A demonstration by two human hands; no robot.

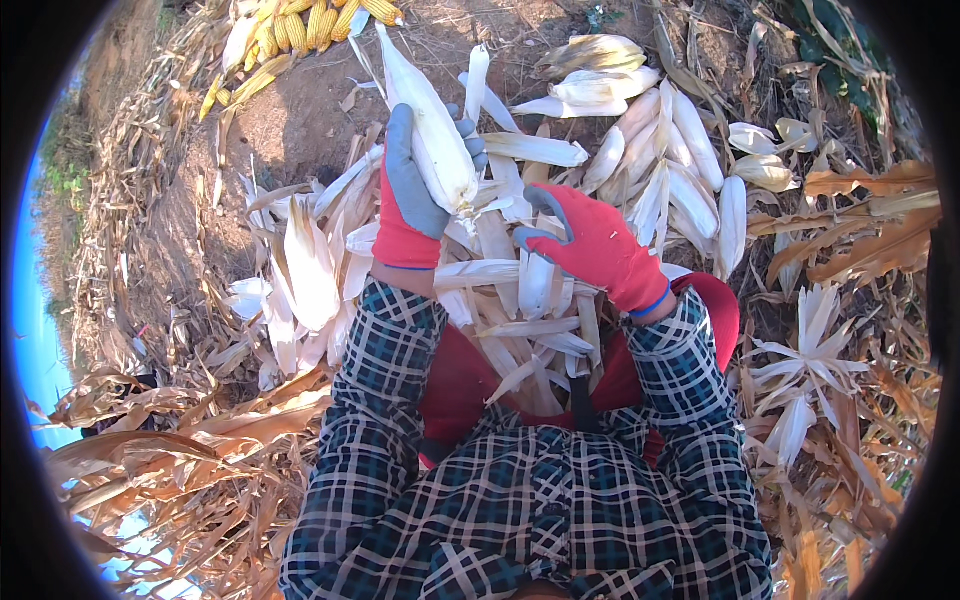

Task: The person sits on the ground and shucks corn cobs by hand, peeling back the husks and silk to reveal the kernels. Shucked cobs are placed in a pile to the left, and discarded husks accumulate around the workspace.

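Note:
My left hand (pixel 416 184), in a red and grey work glove, grips an ear of corn (pixel 435 139) still wrapped in its pale husk. The ear's thick stalk end points down towards me, its tapered tip up and left. To the right of it, my right hand (pixel 585 236), gloved the same way, holds nothing, its thumb and forefinger apart. Loose pale husks (pixel 487 274) lie heaped below both hands and between my knees. Bare yellow corn cobs (pixel 315 26) are piled at the top left.
Several unhusked ears (pixel 694 135) lie in a pile at the right, with more ears (pixel 596 82) above them. Dry corn leaves (pixel 877 225) stick in from the right edge. Dry stalks and leaves (pixel 202 465) cover the lower left. Brown soil (pixel 300 120) shows beyond the husks.

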